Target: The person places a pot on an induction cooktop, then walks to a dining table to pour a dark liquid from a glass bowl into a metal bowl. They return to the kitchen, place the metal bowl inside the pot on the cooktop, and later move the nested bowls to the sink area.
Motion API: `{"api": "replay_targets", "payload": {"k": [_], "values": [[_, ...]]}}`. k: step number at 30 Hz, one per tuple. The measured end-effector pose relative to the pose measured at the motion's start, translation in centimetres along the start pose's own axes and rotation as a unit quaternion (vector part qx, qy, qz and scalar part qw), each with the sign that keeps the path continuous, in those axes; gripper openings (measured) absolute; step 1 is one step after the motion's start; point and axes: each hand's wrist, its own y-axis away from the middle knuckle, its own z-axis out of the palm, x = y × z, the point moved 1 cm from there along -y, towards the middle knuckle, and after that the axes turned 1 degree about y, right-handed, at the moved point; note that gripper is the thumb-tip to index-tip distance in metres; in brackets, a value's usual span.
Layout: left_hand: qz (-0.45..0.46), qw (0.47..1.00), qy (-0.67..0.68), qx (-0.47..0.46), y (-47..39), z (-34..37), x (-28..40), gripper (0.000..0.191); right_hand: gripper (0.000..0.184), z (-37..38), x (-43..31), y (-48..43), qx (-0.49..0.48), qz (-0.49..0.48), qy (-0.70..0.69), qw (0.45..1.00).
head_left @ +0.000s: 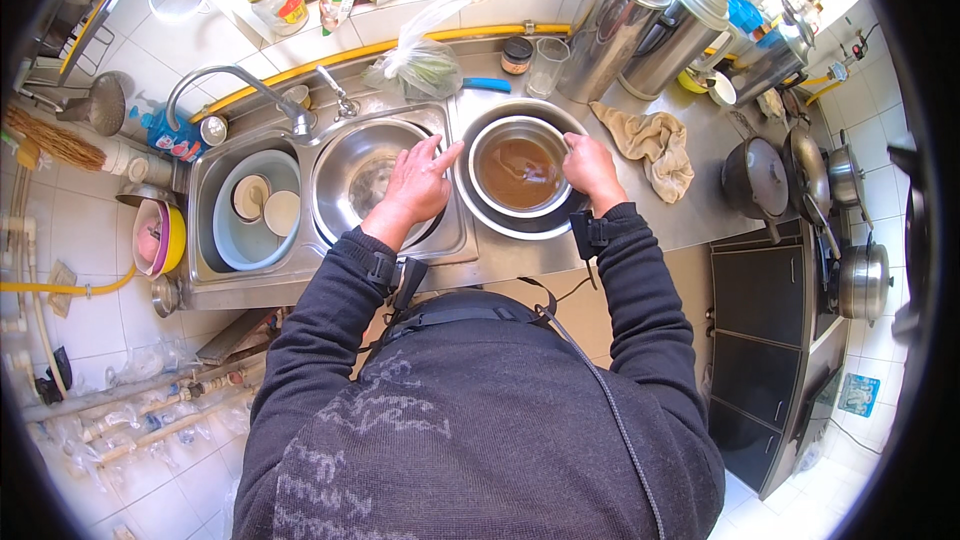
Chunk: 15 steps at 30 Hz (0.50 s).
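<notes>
My right hand grips the right rim of a smaller metal bowl that holds brown liquid. This bowl sits inside a larger metal basin on the steel counter. Just left of the bowls, my left hand is held with its fingers apart above a round metal basin in the right sink bowl, and nothing shows in it. A beige cloth lies crumpled to the right of my right hand. Behind the nested bowls are a blue-handled tool and a clear plastic bag of greens.
The left sink bowl holds a light blue basin with small dishes. A curved faucet reaches over the sinks. Glass cup, small jar and tall metal thermoses line the back. A dark lidded pot stands at right.
</notes>
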Motion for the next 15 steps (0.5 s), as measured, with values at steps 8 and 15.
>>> {"api": "replay_targets", "payload": {"k": [8, 15], "values": [[-0.001, 1.0, -0.005, -0.002, -0.08, 0.19, -0.17, 0.062, 0.026, 0.1, 0.09, 0.18, 0.015, -0.008, -0.001, 1.0], [-0.002, 1.0, 0.001, -0.001, -0.06, 0.35, -0.3, 0.062, 0.025, 0.16, 0.43, -0.07, 0.011, -0.006, -0.005, 1.0]]}}
